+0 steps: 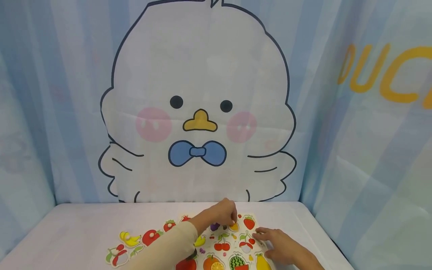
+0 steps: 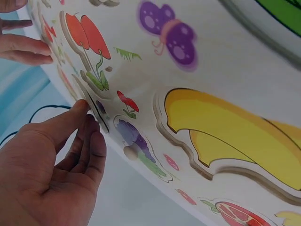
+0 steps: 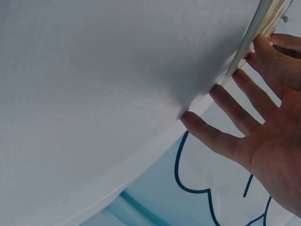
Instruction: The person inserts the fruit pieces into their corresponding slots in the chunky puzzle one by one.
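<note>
- Nearest along the bottom, the orange [image 1: 213,263], watermelon [image 1: 238,261] and pear [image 1: 263,261] show on the board [image 1: 235,244], the cherries [image 1: 221,246] just beyond them.
- Right hand [image 1: 281,245] at the board's right edge: fingers straight and spread, fingertips against that side, gripping nothing.
- Beige sleeve [image 1: 165,245] reaches across from the left, loose fruit pieces such as the banana [image 1: 129,239] lying beside it on the white table [image 1: 84,225].
- And here's the left hand [image 1: 225,212], thumb and fingers drawn together, pinching the yellow-orange piece [image 1: 234,227]! It sits right under the fingertips, between the grapes [image 1: 214,227] and the strawberry [image 1: 249,223]; whether it's fully seated, I can't tell.
- Farthest back, the curtain [image 1: 199,67] wears a big white duck with a blue bow tie.
</note>
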`<state>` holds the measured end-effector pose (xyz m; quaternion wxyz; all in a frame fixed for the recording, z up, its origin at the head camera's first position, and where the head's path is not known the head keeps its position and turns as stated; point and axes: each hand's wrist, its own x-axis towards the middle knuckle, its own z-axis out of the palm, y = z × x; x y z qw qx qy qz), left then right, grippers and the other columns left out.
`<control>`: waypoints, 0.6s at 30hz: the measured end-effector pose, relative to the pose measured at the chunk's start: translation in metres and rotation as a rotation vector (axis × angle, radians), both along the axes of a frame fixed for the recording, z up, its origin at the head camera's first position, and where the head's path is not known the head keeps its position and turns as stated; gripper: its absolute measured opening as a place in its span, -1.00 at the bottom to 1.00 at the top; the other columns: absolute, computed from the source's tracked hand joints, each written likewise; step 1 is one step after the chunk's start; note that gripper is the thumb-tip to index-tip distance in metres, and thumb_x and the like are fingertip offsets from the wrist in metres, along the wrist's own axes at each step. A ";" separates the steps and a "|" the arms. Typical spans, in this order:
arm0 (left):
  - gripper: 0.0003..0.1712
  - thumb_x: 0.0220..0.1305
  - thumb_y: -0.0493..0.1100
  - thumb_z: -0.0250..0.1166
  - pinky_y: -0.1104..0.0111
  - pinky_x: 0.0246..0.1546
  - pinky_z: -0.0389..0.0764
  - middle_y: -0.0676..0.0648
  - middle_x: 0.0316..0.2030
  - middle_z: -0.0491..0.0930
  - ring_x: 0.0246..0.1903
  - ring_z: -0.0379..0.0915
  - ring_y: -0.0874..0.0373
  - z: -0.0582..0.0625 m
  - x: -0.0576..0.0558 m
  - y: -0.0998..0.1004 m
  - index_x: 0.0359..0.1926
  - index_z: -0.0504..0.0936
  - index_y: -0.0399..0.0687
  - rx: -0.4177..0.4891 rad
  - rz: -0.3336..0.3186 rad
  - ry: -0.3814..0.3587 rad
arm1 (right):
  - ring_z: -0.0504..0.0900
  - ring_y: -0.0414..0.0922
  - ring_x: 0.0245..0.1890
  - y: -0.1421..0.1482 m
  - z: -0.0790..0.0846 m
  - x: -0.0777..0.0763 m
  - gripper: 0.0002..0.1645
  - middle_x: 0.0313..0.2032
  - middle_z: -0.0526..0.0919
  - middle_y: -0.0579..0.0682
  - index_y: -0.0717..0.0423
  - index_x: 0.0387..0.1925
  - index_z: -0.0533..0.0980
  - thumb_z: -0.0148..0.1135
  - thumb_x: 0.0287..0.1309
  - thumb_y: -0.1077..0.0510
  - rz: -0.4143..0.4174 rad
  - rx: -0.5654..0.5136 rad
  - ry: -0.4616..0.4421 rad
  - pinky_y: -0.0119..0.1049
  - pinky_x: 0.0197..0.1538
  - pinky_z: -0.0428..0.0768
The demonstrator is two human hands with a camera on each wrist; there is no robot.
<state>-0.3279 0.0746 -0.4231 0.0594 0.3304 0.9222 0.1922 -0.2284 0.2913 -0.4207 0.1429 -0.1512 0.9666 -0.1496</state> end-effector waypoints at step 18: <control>-0.92 0.13 -0.22 0.41 0.56 -0.48 0.51 0.13 -0.43 0.59 -0.55 0.44 0.34 -0.002 0.004 0.001 -0.33 0.77 0.05 -0.042 0.004 -0.010 | 0.45 0.17 0.15 -0.001 -0.002 0.001 -0.33 0.22 0.48 0.02 -0.20 0.15 0.54 0.44 -0.07 0.24 -0.015 0.001 0.022 0.24 0.10 0.40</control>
